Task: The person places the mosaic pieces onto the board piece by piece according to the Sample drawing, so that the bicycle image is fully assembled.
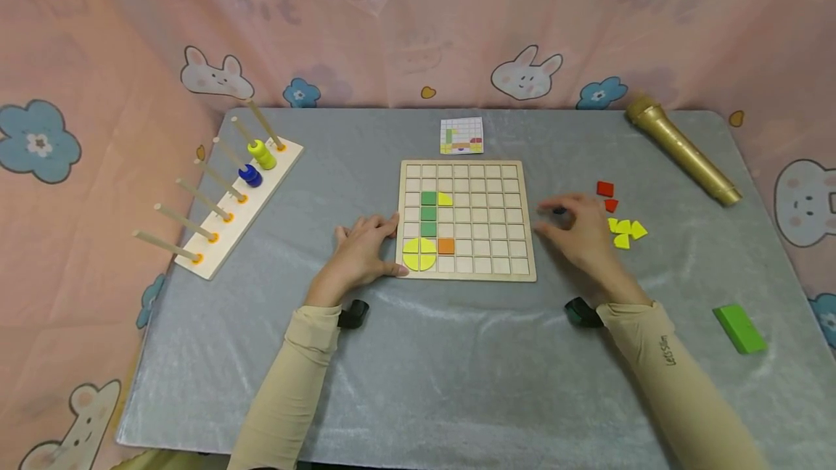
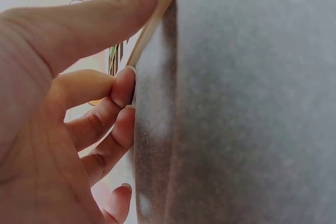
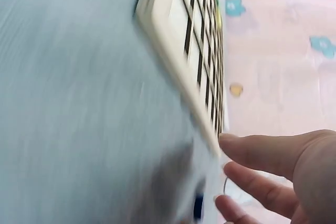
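A wooden grid board lies mid-table, its lower left corner held by my left hand with the thumb at the front edge and fingers along the side. The left wrist view shows that thumb against the rim. Three green squares, an orange square, a yellow quarter piece and a yellow circle of several quarters sit on the grid. Beside the right edge hovers my right hand, thumb and forefinger apart. A small dark blue piece shows near its fingers.
Right of the right hand lie two red pieces and several yellow quarters. A pattern card is behind the board. A pegged bead stand stands left; a gold microphone and green block lie right.
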Available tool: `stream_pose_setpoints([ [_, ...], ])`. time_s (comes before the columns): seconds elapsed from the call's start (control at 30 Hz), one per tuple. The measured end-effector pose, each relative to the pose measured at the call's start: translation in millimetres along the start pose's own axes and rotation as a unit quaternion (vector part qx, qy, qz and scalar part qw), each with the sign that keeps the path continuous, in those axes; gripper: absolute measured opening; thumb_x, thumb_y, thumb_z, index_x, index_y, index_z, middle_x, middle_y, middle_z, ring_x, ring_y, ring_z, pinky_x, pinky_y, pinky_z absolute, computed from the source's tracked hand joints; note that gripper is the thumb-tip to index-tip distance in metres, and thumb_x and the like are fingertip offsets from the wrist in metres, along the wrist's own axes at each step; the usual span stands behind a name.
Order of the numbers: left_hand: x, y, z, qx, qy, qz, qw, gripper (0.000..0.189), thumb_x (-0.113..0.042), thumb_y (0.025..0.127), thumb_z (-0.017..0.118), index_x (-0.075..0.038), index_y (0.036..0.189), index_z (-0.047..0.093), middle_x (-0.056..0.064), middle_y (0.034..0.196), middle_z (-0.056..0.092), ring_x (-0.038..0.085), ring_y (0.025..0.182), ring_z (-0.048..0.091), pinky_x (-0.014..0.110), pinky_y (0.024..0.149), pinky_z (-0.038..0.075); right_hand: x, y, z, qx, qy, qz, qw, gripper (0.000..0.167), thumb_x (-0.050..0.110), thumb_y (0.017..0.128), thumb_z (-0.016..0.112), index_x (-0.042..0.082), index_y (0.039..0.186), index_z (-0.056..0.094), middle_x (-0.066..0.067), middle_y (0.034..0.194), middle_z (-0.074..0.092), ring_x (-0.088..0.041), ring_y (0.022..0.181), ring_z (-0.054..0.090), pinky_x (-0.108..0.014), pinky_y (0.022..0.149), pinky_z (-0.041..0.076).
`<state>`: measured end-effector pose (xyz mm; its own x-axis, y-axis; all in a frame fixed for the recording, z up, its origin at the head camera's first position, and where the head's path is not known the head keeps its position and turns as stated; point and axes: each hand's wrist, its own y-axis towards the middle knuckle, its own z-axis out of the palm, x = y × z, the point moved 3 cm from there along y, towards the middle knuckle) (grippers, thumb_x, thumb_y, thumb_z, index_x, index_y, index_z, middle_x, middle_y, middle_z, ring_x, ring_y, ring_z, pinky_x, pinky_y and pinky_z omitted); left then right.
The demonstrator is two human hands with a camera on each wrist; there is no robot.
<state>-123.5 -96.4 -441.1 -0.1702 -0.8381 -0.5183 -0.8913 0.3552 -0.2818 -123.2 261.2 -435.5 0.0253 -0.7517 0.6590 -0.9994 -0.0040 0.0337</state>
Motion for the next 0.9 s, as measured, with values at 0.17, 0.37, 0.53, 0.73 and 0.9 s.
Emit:
stream_pose_setpoints([
  [0.17,0.5,0.7,0.3,0.001,-0.002,-0.002,1.0,0.104,-0.036,0.082,0.092,-0.014,0.166,0.036,0.005,0.139,0.06,0.028,0.123,0.047,0.05,0.095,0.02,-22,-5.3,-20,-0.003,-0.023,0.032,0.9992,0.041,0.012,0.092,0.082,-0.003,0.128,0.07,-0.036,0.141,0.055,-0.055,0.13,0.038,-0.06,0.1,0.034],
  [0.37,0.4,0.3,0.2,-0.001,-0.002,-0.002,1.0,0.104,-0.036,0.082,0.093,-0.014,0.166,0.036,0.006,0.141,0.06,0.029,0.126,0.047,0.05,0.095,0.02,-42,-9.7,-38,-0.018,-0.029,0.026,0.9991,0.044,0.006,0.092,0.081,-0.008,0.13,0.066,-0.038,0.135,0.059,-0.057,0.128,0.041,-0.062,0.103,0.031],
  [0.53,0.1,-0.1,0.0,-0.003,0.0,0.0,1.0,0.103,-0.035,0.082,0.093,-0.013,0.166,0.037,0.006,0.142,0.06,0.029,0.127,0.047,0.05,0.095,0.02,-50,-14.0,-46,-0.016,-0.029,0.024,0.9992,0.039,0.003,0.093,0.078,-0.009,0.128,0.068,-0.036,0.128,0.064,-0.052,0.12,0.049,-0.046,0.093,0.034],
  [0.73,0.0,0.0,0.3,-0.005,0.004,0.0,1.0,0.104,-0.036,0.081,0.093,-0.013,0.166,0.037,0.006,0.139,0.061,0.028,0.123,0.047,0.05,0.094,0.02,-52,-15.8,-48,-0.004,-0.04,0.045,0.9982,0.036,0.007,0.096,0.078,-0.007,0.128,0.069,-0.035,0.13,0.064,-0.047,0.111,0.053,-0.038,0.087,0.035],
  [0.9,0.2,0.5,1.0,-0.004,0.005,-0.002,1.0,0.103,-0.036,0.082,0.092,-0.014,0.166,0.037,0.006,0.141,0.06,0.029,0.125,0.048,0.05,0.094,0.02,-52,-16.1,-48,-0.006,-0.051,0.045,0.9977,0.034,0.009,0.095,0.079,-0.006,0.124,0.072,-0.034,0.123,0.066,-0.043,0.103,0.055,-0.038,0.083,0.036],
])
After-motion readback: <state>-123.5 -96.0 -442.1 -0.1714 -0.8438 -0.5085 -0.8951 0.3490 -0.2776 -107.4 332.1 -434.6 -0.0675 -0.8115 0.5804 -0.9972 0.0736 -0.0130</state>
